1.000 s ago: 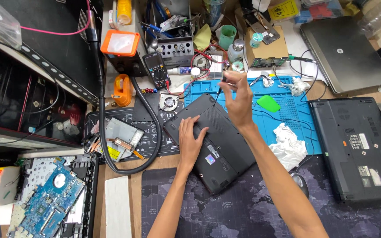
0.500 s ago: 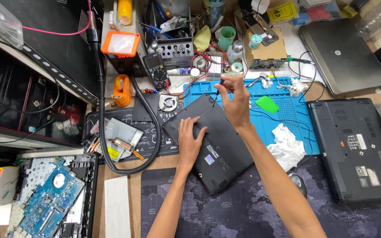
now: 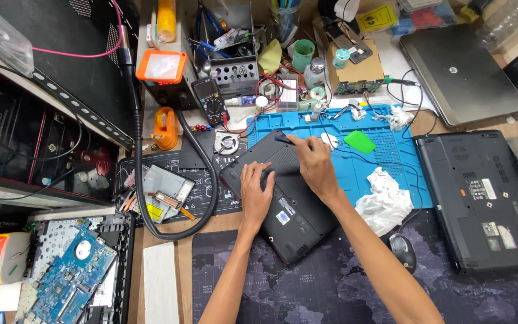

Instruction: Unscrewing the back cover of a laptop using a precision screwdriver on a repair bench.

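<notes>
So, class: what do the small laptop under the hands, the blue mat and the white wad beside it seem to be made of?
Small laptop: looks like matte black plastic, dull, with moulded panel lines.
Blue mat: probably silicone or rubber, a soft sheen with moulded grid and compartments.
White wad: likely tissue paper, creased and crumpled.

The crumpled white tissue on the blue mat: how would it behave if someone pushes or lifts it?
The crumpled white tissue looks soft and wrinkled, so it probably bends and squashes instead of sliding as one stiff piece. It seems very light for its size. Lying loose at the edge of the blue mat, it may shift easily.
</notes>
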